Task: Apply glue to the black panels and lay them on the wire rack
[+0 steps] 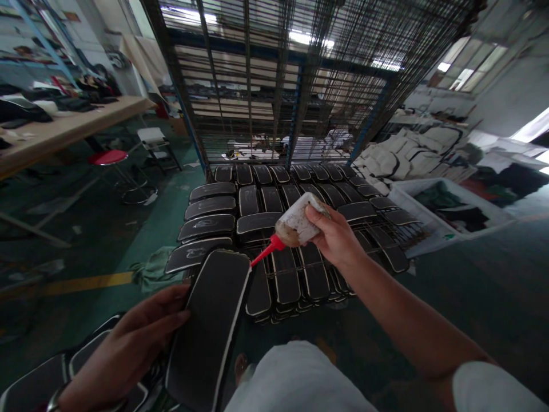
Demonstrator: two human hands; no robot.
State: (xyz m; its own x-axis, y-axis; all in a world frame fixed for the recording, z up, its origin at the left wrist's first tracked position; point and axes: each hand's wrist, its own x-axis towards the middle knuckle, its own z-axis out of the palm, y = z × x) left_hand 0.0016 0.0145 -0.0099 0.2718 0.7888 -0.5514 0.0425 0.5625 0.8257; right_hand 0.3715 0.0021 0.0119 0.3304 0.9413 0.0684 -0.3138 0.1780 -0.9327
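Observation:
My left hand (150, 326) grips the left edge of a dark, rounded rectangular panel (210, 320) with a pale line along its rim. The panel is held tilted, close to my body. My right hand (330, 229) is wrapped round a stained white squeeze bottle (300, 220) with a red nozzle. The nozzle tip touches or nearly touches the panel's upper right corner. Behind them, many similar dark panels (287, 274) lie in rows and stacks on a wire rack shelf. More such panels (38, 383) sit at the lower left, partly hidden by my left arm.
A tall wire rack (295, 74) stands upright behind the panels. To the right is a white bin (454, 223) with dark cloth, beside piled white bundles (407, 151). At left are a worktable (77, 126), a red stool (108, 158) and a green cloth (156, 269) on the floor.

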